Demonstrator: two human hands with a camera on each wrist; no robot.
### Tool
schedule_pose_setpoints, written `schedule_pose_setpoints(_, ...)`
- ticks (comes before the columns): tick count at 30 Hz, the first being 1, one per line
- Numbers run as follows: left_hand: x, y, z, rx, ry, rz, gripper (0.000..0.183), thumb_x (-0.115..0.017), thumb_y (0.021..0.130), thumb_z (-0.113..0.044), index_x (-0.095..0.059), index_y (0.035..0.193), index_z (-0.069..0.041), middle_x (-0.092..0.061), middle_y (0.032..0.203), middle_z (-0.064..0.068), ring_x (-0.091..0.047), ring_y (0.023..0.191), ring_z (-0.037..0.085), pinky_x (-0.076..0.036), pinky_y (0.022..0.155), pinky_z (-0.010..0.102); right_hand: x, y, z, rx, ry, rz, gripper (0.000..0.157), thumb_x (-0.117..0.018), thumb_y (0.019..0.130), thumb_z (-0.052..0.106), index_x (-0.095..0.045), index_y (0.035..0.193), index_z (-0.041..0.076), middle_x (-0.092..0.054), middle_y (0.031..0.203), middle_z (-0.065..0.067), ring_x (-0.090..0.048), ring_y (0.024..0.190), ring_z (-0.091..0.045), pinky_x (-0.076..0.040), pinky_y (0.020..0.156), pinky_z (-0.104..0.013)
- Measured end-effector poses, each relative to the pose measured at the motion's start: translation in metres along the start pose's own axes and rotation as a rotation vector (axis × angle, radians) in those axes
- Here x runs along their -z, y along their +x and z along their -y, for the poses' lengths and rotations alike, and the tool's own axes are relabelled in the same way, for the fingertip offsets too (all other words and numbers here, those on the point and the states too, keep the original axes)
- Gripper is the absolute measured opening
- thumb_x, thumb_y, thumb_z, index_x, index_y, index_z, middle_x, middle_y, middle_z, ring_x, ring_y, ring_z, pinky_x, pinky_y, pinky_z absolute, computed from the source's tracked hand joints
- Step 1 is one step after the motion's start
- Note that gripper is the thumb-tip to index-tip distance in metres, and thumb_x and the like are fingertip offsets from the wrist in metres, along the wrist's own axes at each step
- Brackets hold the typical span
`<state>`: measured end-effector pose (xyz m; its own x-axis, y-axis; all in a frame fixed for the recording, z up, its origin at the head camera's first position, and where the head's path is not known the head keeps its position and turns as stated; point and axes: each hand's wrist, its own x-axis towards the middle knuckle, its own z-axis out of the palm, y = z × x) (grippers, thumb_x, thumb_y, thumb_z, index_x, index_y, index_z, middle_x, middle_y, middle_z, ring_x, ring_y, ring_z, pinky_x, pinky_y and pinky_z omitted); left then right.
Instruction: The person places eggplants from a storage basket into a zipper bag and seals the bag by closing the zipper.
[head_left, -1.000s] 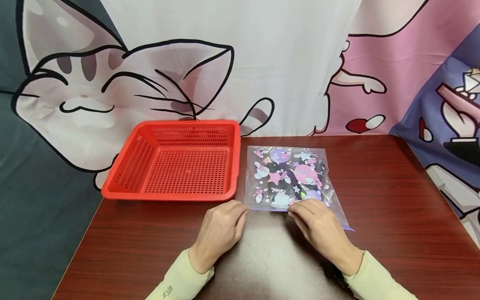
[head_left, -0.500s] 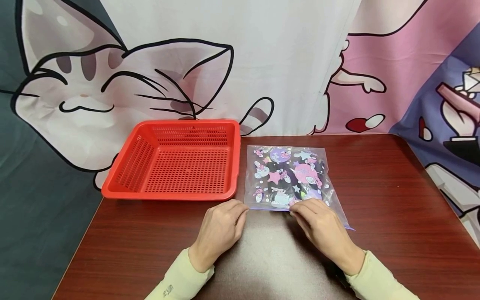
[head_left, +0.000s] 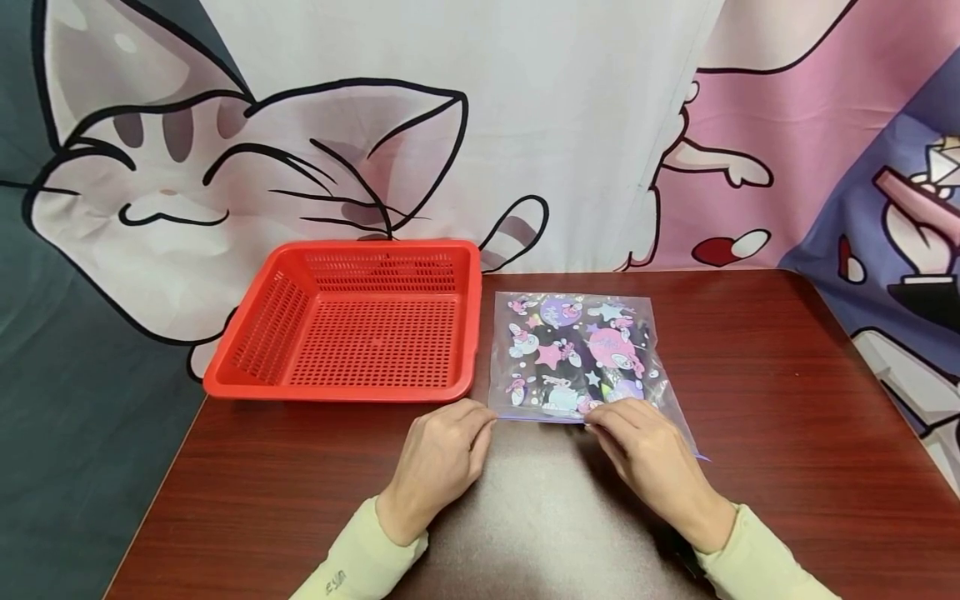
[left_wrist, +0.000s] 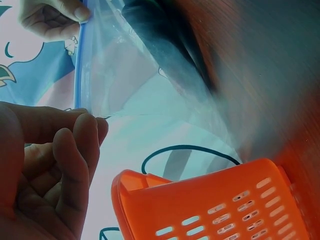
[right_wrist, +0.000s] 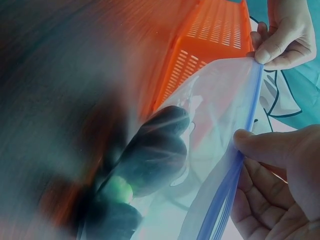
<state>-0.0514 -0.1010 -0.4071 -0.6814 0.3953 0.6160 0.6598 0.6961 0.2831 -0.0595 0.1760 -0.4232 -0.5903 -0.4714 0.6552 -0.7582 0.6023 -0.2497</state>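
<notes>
A clear zip bag (head_left: pixel 551 356) printed with pink, purple and blue figures lies on the table, its purple-blue zip edge toward me. My left hand (head_left: pixel 438 462) pinches the left corner of that edge. Further right along the zip strip (left_wrist: pixel 78 75), my right hand (head_left: pixel 656 467) pinches it between thumb and fingers. Beyond the right hand, the strip runs on to the bag's right corner, where the right wrist view shows its lips spread apart. Dark rounded things (right_wrist: pixel 157 162) and a small green patch (right_wrist: pixel 119 189) show through the plastic; their kind is unclear.
A red perforated plastic basket (head_left: pixel 337 392) stands left of the bag, close to its side and just beyond the left hand. The reddish-brown table (head_left: pixel 765 392) ends at a printed cloth backdrop (head_left: pixel 570 150).
My right hand has slid slightly to the right along the zip edge, still pinching it. The left hand, bag and basket stay where they were.
</notes>
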Motion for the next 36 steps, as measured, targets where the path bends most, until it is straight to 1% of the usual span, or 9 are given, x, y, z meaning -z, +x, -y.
schedule_pose_setpoints(6,0.001,0.0,0.0,0.001,0.003,0.001,0.011,-0.065,0.09,-0.008,-0.075,0.086,-0.008,-0.069,0.082,-0.003,-0.067,0.071,0.013,-0.055,0.064,0.031,0.001,0.0,0.0,0.004,-0.007,-0.013,0.036,-0.046,0.107,0.028,-0.072,0.096,0.006,-0.07,0.093,0.0,-0.065,0.085,-0.018,-0.048,0.081,-0.033)
schedule_pose_setpoints(11,0.002,0.0,0.0,0.003,0.004,0.003,0.01,-0.065,0.09,-0.008,-0.075,0.086,-0.007,-0.069,0.082,-0.003,-0.067,0.072,0.012,-0.055,0.064,0.031,0.002,-0.001,0.0,0.002,-0.021,-0.014,0.037,-0.046,0.107,0.029,-0.072,0.096,0.006,-0.07,0.092,0.0,-0.065,0.084,-0.018,-0.048,0.081,-0.034)
schedule_pose_setpoints(15,0.002,-0.001,0.0,0.014,0.004,0.015,0.01,-0.066,0.09,-0.007,-0.075,0.086,-0.007,-0.07,0.083,-0.003,-0.068,0.073,0.012,-0.055,0.064,0.03,0.003,-0.002,-0.001,-0.003,-0.026,-0.006,0.038,-0.045,0.107,0.029,-0.072,0.095,0.005,-0.07,0.092,0.0,-0.065,0.084,-0.019,-0.048,0.081,-0.035)
schedule_pose_setpoints(19,0.001,-0.001,0.0,0.006,0.013,0.006,0.008,-0.068,0.088,-0.007,-0.075,0.086,-0.007,-0.069,0.082,-0.003,-0.067,0.072,0.012,-0.055,0.064,0.031,0.004,-0.003,-0.002,-0.008,-0.026,0.002,0.038,-0.044,0.107,0.029,-0.072,0.095,0.005,-0.07,0.093,0.0,-0.065,0.085,-0.02,-0.048,0.082,-0.034)
schedule_pose_setpoints(25,0.002,0.0,0.0,0.01,0.006,0.015,0.012,-0.065,0.091,-0.008,-0.075,0.087,-0.007,-0.07,0.083,-0.002,-0.068,0.073,0.013,-0.055,0.065,0.031,0.006,-0.005,-0.004,-0.018,-0.021,0.02,0.038,-0.044,0.107,0.029,-0.072,0.096,0.005,-0.07,0.093,-0.001,-0.065,0.087,-0.02,-0.047,0.084,-0.033)
schedule_pose_setpoints(29,0.002,0.0,0.0,0.0,0.01,0.003,0.009,-0.067,0.089,-0.007,-0.075,0.086,-0.007,-0.069,0.082,-0.002,-0.067,0.072,0.013,-0.055,0.064,0.031,0.007,-0.006,-0.004,-0.034,-0.027,0.036,0.04,-0.043,0.108,0.031,-0.072,0.097,0.005,-0.07,0.094,-0.001,-0.065,0.088,-0.02,-0.047,0.084,-0.034)
schedule_pose_setpoints(36,0.0,-0.001,0.001,0.0,0.011,-0.002,0.007,-0.068,0.088,-0.007,-0.075,0.086,-0.007,-0.069,0.081,-0.003,-0.067,0.071,0.013,-0.055,0.063,0.031,0.011,-0.008,-0.004,-0.066,-0.04,0.066,0.042,-0.041,0.107,0.033,-0.072,0.098,0.006,-0.07,0.095,-0.001,-0.065,0.089,-0.02,-0.048,0.084,-0.035)
